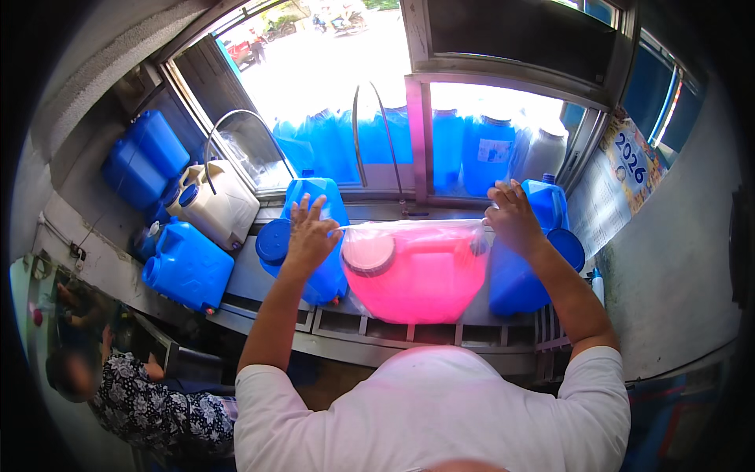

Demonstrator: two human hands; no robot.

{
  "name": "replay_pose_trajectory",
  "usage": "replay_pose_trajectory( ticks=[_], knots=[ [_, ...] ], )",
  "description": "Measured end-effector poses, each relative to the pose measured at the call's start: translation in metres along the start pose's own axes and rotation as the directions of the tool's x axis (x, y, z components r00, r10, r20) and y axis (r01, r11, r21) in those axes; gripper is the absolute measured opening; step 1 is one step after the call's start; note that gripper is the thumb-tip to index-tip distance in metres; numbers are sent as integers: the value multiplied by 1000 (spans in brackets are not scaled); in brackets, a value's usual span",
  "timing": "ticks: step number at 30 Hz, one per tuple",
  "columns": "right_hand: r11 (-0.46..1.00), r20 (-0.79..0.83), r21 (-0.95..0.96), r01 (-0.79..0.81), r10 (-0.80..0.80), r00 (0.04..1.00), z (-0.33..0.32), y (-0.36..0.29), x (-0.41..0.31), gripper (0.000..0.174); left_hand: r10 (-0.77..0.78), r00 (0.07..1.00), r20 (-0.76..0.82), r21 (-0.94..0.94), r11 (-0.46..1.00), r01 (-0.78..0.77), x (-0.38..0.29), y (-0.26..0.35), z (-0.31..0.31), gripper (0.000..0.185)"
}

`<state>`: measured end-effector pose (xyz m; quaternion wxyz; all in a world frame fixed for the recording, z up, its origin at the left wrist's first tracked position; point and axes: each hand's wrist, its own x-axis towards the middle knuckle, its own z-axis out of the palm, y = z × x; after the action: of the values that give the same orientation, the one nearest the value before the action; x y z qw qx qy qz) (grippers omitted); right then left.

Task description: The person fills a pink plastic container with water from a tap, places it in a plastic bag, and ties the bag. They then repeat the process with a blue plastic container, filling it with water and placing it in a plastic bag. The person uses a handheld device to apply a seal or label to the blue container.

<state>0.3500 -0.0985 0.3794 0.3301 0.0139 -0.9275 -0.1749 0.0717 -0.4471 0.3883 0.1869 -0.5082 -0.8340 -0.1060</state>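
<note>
A pink plastic water jug (413, 283) with a wide round cap stands on the metal counter before me, inside a clear plastic bag (413, 226). My left hand (312, 233) pinches the bag's upper left corner between thumb and finger. At the upper right corner, my right hand (513, 215) pinches the bag too, its fingers raised. The bag's top edge is stretched between both hands. Behind my left hand is a blue jug (318, 200) with a wide blue cap (273, 241). Another blue jug (519, 283) stands to the right, partly behind my right forearm.
More blue jugs (187, 265) and cream jugs (221, 203) stand at the left. Curved metal spouts (384, 127) rise near the window, with blue containers (492, 150) beyond it. A slotted grate (365, 327) edges the counter. Another person (159, 401) in a floral top is at lower left.
</note>
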Motion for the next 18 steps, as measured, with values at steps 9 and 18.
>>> replay_pose_trajectory(
  ticks=[9, 18],
  knots=[
    [795, 661, 326, -512, 196, 724, -52, 21, -3, 34, -94, 857, 507, -422, 840, 342, -3, -3, -59, 41],
    [765, 732, 436, -475, 5, 681, -64, 35, -13, 33, 58, 846, 530, -499, 828, 256, -8, -15, -53, 33]
  ],
)
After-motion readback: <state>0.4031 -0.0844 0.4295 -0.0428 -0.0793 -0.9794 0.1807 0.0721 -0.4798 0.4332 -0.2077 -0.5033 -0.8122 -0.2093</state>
